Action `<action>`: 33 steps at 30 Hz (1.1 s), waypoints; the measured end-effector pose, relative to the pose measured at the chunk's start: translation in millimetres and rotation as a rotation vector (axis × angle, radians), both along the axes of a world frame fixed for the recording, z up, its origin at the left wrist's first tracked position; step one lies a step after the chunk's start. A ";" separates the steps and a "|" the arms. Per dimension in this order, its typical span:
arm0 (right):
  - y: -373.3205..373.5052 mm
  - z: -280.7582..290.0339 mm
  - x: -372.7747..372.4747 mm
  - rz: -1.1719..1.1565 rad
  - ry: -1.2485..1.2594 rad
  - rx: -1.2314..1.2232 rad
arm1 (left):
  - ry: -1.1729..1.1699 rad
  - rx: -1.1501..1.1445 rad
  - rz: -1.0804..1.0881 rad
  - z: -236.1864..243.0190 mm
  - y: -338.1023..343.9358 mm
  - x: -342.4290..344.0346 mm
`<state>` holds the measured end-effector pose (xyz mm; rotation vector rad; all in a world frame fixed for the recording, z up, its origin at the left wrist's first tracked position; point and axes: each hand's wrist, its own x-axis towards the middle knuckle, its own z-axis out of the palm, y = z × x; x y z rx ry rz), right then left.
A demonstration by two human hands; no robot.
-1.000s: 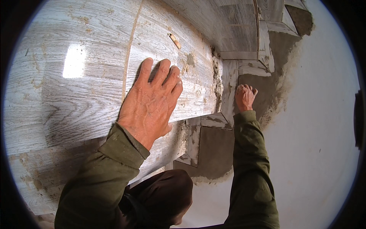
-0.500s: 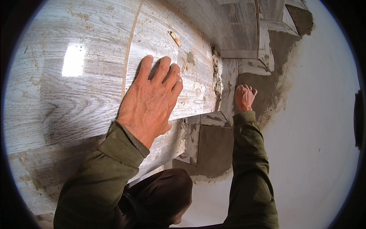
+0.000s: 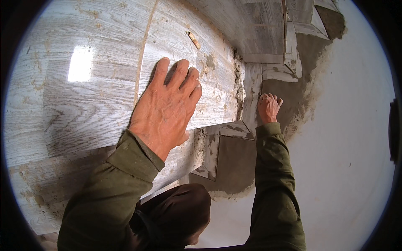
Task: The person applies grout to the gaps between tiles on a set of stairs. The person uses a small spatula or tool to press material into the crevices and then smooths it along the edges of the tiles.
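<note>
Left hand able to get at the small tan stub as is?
Likely yes: the left hand is on the same tread, with nothing visible between it and the small tan stub.

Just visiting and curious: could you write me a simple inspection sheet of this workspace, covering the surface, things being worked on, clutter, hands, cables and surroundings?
Surface: wood-look step, pale grey, speckled with tan dirt.
Things being worked on: grey patch beside white-smeared edge tiles.
Clutter: small brown stub on the step; crumbly debris along its right end.
Hands: left hand palm down on the step, fingers spread; right hand curled at the grey patch, anything held hidden.
Cables: nothing seen.
Surroundings: white wall at right; dark clothing below.
</note>
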<state>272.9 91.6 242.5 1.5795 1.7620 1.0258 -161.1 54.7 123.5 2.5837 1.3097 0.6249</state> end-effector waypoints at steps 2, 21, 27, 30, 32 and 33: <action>-1.0 -0.3 0.5 -0.002 -0.010 0.002 | -0.002 -0.001 -0.001 0.2 0.0 0.2; -7.8 -0.5 1.1 -0.013 -0.021 -0.009 | -0.001 0.009 0.011 -2.1 -0.7 2.1; -9.1 -0.2 -2.2 -0.022 -0.010 -0.010 | -0.005 0.014 0.012 -4.8 -2.2 -0.2; -11.3 0.5 1.0 -0.021 -0.013 -0.007 | -0.006 0.020 0.007 -3.1 -0.9 2.7; -12.4 0.3 3.0 -0.005 -0.017 0.001 | -0.008 0.022 0.006 -1.8 -0.3 3.8; -12.2 0.0 2.3 -0.003 -0.018 0.000 | -0.002 0.021 0.009 -1.9 -0.6 3.1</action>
